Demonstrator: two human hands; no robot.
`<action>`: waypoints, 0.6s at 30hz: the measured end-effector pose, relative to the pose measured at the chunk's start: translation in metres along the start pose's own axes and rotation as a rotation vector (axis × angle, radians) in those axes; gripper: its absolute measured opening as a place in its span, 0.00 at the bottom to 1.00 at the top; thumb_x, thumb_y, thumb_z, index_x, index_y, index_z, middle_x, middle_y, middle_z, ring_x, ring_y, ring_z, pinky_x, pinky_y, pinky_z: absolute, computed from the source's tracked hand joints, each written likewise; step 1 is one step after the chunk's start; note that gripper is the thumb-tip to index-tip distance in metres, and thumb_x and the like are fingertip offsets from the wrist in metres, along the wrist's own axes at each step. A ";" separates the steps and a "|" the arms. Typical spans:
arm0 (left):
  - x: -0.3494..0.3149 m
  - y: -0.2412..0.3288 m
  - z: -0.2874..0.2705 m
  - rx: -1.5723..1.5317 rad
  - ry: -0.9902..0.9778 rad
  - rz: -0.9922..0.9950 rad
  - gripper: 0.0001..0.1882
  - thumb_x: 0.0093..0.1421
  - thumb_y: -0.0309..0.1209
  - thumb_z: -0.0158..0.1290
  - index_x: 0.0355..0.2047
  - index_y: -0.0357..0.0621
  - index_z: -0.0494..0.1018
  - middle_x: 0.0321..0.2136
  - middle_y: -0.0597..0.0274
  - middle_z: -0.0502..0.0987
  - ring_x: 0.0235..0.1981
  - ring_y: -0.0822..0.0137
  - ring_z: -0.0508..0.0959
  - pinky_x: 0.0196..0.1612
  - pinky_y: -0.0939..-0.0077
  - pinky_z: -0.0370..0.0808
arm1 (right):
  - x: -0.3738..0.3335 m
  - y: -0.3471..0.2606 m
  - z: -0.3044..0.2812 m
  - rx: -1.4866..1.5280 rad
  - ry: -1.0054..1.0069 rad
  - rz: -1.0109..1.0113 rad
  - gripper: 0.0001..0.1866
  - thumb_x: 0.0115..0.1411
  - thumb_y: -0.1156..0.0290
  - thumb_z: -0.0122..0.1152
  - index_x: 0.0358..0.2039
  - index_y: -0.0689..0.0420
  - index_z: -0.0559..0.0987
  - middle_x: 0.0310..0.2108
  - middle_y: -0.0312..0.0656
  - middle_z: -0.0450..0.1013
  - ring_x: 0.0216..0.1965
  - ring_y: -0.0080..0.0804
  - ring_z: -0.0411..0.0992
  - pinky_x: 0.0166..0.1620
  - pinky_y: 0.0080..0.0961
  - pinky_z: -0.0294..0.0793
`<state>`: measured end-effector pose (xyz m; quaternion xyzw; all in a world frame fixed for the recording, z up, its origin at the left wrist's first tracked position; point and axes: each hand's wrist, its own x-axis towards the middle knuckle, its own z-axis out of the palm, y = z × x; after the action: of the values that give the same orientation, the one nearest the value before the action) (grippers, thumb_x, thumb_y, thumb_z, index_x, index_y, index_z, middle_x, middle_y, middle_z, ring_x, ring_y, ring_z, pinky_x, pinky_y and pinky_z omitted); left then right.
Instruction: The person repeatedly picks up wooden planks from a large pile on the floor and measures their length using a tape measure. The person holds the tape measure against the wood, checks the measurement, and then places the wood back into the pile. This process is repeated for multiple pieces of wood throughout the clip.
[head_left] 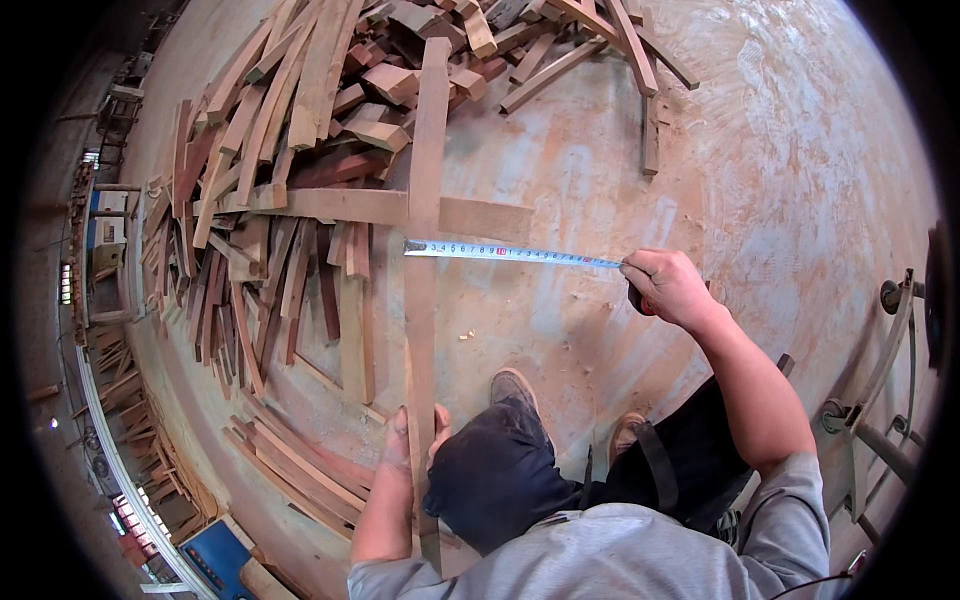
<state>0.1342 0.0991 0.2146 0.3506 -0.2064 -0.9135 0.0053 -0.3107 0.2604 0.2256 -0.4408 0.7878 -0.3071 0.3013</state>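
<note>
A long wooden plank [423, 330] runs up the view in front of me, its near end by my left arm. My left hand [413, 430] is closed round its lower part, fingers on one side and thumb on the other. My right hand [668, 285] grips a tape measure [640, 300], whose dark case is mostly hidden in the palm. From it the pale blade [540, 257] stretches straight left, and its metal end lies at the plank. Farther up, the plank crosses over a horizontal wooden beam [340, 205].
A big heap of loose wood offcuts [390, 85] lies at the far left. Several strips [300, 465] rest on the floor left of my left arm. Metal frames with wheels [860, 410] stand at the right. A blue object [215, 555] sits at the lower left.
</note>
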 end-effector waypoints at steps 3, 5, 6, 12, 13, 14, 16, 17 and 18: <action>0.000 0.000 0.001 -0.057 -0.032 -0.012 0.42 0.49 0.67 0.58 0.40 0.34 0.73 0.16 0.56 0.71 0.15 0.63 0.72 0.20 0.70 0.70 | 0.000 0.001 0.000 -0.016 -0.015 0.009 0.09 0.62 0.66 0.57 0.31 0.57 0.80 0.27 0.46 0.74 0.29 0.49 0.73 0.34 0.38 0.73; 0.001 0.000 0.000 -0.096 -0.085 -0.020 0.41 0.50 0.66 0.59 0.41 0.34 0.73 0.16 0.55 0.72 0.16 0.62 0.72 0.20 0.69 0.71 | 0.000 0.002 0.000 -0.026 -0.005 -0.011 0.09 0.62 0.66 0.57 0.31 0.57 0.79 0.28 0.46 0.74 0.29 0.49 0.73 0.34 0.38 0.73; 0.001 0.000 -0.001 -0.115 -0.111 -0.023 0.41 0.50 0.65 0.59 0.41 0.33 0.73 0.16 0.55 0.72 0.16 0.62 0.72 0.20 0.69 0.71 | 0.000 0.003 0.001 -0.028 0.010 -0.033 0.09 0.62 0.66 0.57 0.31 0.57 0.79 0.28 0.46 0.74 0.29 0.49 0.73 0.34 0.38 0.73; -0.002 0.003 0.000 -0.070 -0.062 0.012 0.38 0.53 0.62 0.58 0.42 0.32 0.73 0.18 0.53 0.74 0.16 0.62 0.73 0.21 0.70 0.72 | 0.000 0.002 0.000 0.006 0.022 -0.034 0.08 0.61 0.67 0.57 0.31 0.58 0.79 0.28 0.46 0.74 0.30 0.48 0.73 0.34 0.37 0.73; -0.003 0.009 0.014 0.064 0.069 0.050 0.37 0.55 0.60 0.58 0.42 0.33 0.72 0.19 0.53 0.74 0.16 0.64 0.73 0.20 0.73 0.73 | 0.000 0.002 -0.001 0.010 0.021 -0.031 0.08 0.61 0.67 0.57 0.31 0.58 0.79 0.28 0.46 0.74 0.30 0.47 0.73 0.34 0.37 0.73; 0.000 0.021 0.039 0.196 0.195 0.086 0.35 0.56 0.58 0.59 0.42 0.34 0.72 0.20 0.54 0.74 0.17 0.66 0.74 0.20 0.75 0.73 | -0.001 0.003 -0.003 0.030 0.036 -0.028 0.09 0.61 0.67 0.57 0.31 0.58 0.79 0.28 0.46 0.74 0.30 0.47 0.73 0.34 0.37 0.73; 0.007 0.030 0.058 0.401 0.376 0.155 0.31 0.58 0.54 0.59 0.42 0.34 0.71 0.21 0.56 0.74 0.18 0.69 0.75 0.22 0.77 0.74 | -0.002 0.004 -0.005 0.076 0.062 -0.030 0.09 0.61 0.67 0.57 0.30 0.59 0.79 0.29 0.46 0.75 0.30 0.47 0.74 0.34 0.36 0.73; 0.008 0.031 0.060 0.474 0.433 0.186 0.29 0.59 0.51 0.59 0.42 0.34 0.70 0.23 0.56 0.75 0.20 0.69 0.75 0.24 0.77 0.74 | -0.001 0.004 -0.004 0.069 0.061 -0.027 0.09 0.62 0.67 0.57 0.30 0.59 0.79 0.29 0.46 0.75 0.30 0.47 0.74 0.34 0.36 0.73; 0.008 0.032 0.061 0.547 0.489 0.216 0.26 0.60 0.48 0.59 0.42 0.35 0.70 0.24 0.57 0.75 0.21 0.69 0.76 0.26 0.76 0.75 | -0.001 0.003 -0.002 0.062 0.062 -0.025 0.09 0.62 0.67 0.57 0.30 0.59 0.79 0.29 0.46 0.75 0.30 0.47 0.74 0.34 0.36 0.73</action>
<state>0.0847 0.0912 0.2622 0.5230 -0.4710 -0.7081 0.0569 -0.3136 0.2634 0.2250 -0.4313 0.7814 -0.3483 0.2865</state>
